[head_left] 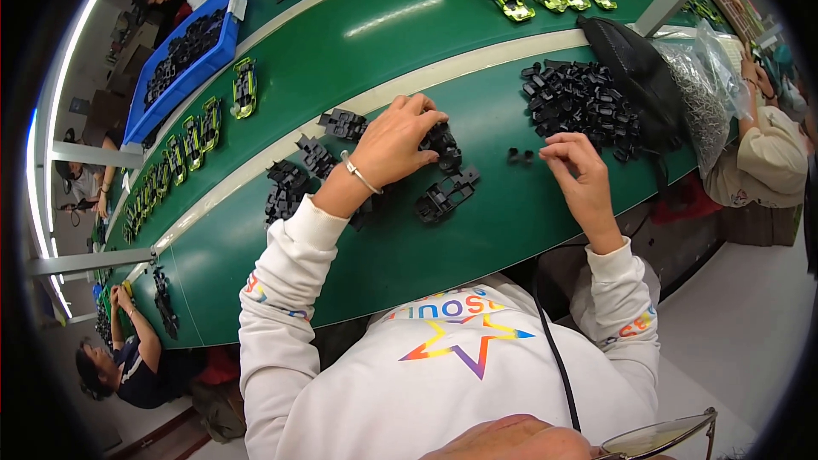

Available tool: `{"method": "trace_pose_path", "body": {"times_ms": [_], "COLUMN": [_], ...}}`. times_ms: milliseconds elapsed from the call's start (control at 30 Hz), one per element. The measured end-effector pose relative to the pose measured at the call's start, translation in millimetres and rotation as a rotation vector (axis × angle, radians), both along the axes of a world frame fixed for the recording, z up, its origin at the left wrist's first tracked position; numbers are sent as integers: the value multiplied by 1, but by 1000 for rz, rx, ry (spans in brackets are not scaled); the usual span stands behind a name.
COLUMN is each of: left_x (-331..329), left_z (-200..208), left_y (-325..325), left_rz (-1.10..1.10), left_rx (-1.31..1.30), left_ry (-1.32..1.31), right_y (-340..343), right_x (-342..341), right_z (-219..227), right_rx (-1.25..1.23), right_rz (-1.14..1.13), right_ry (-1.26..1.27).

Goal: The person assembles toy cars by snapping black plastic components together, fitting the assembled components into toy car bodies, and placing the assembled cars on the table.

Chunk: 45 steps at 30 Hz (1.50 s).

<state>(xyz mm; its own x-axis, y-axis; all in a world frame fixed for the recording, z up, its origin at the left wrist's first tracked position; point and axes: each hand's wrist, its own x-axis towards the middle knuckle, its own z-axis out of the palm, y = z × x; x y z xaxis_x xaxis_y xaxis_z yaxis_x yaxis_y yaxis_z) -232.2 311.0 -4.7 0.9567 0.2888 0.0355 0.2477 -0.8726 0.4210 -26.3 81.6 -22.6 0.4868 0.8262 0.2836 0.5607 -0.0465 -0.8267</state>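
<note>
My left hand (394, 143), with a bracelet at the wrist, curls its fingers and thumb round a black plastic chassis part (445, 146), partly hidden by the fingers. Another black chassis (448, 194) lies just in front of it. Several more black chassis (288, 186) are grouped left of and under the left forearm. My right hand (581, 177) is off to the right, thumb and fingertips drawn together. Small black pieces (520, 156) show right beside those fingertips; whether the fingers touch them is unclear. Beyond is a heap of small black plastic parts (584, 106).
A black bag (635, 68) and a clear plastic bag of metal screws or pins (700, 106) border the heap. Shiny yellow-green car bodies (244, 88) line the far green strip. A blue bin (186, 55) holds black parts. Other people sit around the bench.
</note>
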Motion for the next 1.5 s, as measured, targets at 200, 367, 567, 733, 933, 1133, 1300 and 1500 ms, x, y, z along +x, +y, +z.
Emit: {"method": "trace_pose_path", "body": {"times_ms": [200, 367, 567, 733, 933, 1133, 1300, 1500], "left_x": [-4, -12, -24, -38, -42, -37, -30, -33], "left_z": [-13, -4, 3, 9, 18, 20, 21, 15], "left_y": [4, 14, 11, -10, -23, -34, -60, -52], "left_rz": [81, 255, 459, 449, 527, 443, 412, 363], "left_rx": [-126, -497, -1190, -1440, -1475, -1634, -1767, -1996], "left_ry": [-184, -272, -532, -627, -541, -606, -774, -578], "right_y": [14, 30, 60, 63, 80, 95, 92, 90], "right_x": [-12, -26, -36, -20, -35, -57, -58, -59], "right_z": [-9, 6, -7, -6, 48, 53, 48, 69], "right_rx": [-9, 11, -185, -187, 186, 363, 358, 344], "right_rz": [20, 135, 235, 183, 195, 284, 261, 475], "right_ry": [-171, -310, -391, -251, -99, -197, -267, -226]}}
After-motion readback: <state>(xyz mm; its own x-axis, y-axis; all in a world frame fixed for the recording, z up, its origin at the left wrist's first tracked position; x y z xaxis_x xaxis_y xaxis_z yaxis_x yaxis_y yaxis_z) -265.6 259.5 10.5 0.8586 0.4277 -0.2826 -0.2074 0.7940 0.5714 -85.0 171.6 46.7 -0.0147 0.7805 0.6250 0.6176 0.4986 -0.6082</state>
